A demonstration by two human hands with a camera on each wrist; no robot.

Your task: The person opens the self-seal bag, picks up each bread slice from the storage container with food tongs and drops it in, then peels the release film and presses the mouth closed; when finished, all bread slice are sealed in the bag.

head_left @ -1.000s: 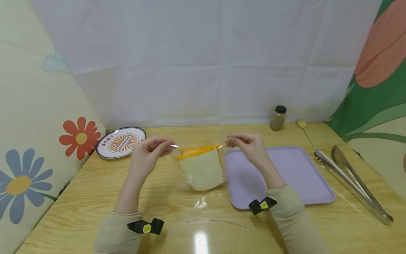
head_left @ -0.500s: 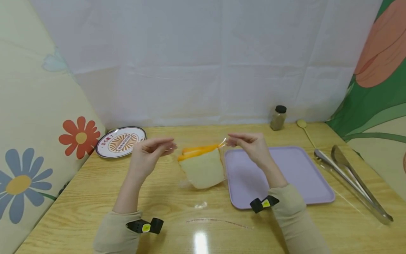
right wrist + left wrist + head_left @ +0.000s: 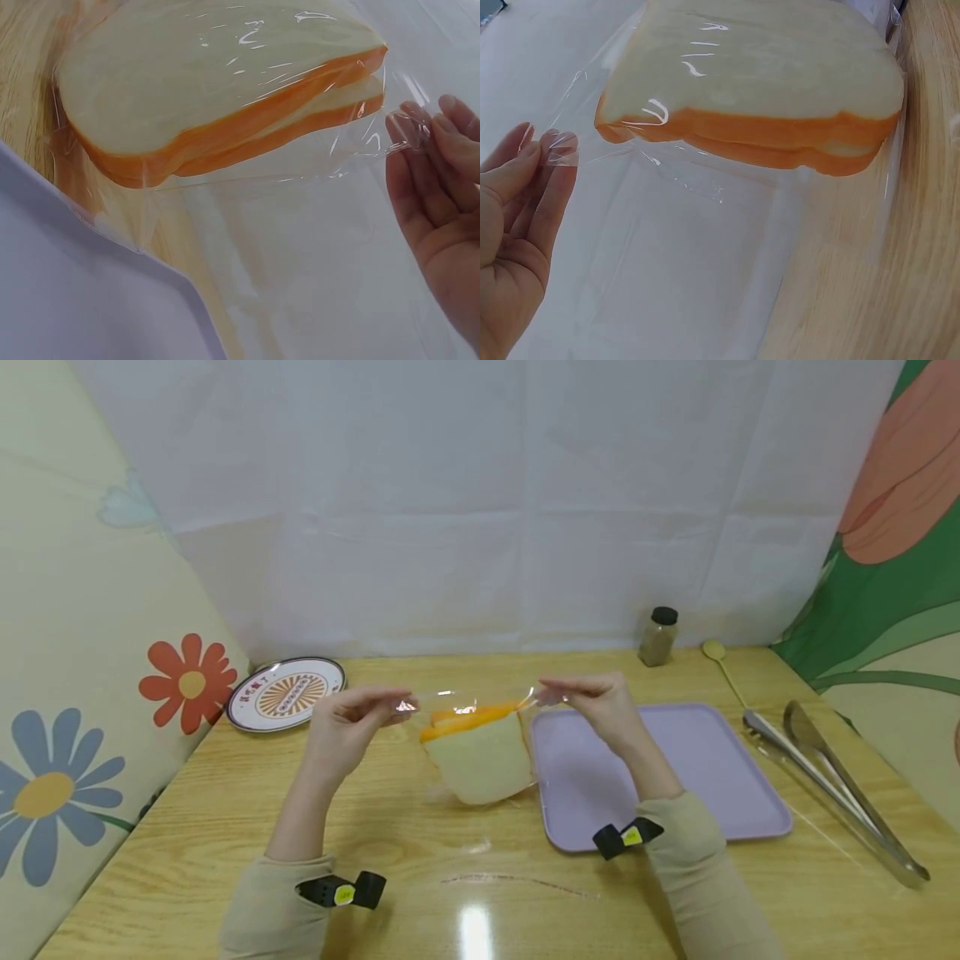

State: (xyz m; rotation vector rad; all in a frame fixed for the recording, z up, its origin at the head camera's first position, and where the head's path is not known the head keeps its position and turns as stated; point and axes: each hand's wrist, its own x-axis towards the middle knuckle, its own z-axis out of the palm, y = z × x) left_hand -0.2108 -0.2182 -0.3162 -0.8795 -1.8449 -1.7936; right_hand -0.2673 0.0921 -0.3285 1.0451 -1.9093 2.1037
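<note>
A clear plastic bag holds bread slices with white faces and orange crusts, at the middle of the table. My left hand pinches one top corner of the bag between thumb and fingers. The opposite corner is pinched by my right hand. Between the two hands the bag's upper edge is stretched out. The left wrist view shows my left hand with film folded over the fingertips beside the bread. In the right wrist view, my right hand grips the film next to the crust.
A lavender tray lies right of the bag, under my right forearm. Tongs and a yellow long-handled spoon are farther right. A black-capped jar stands at the back. A patterned plate leans at back left. A thin reddish strip lies in front.
The film at the bag's top now shows spread between the hands, with shiny folds at both sets of fingertips. The bread has tilted slightly. Both hands stay in nearly the same place.
</note>
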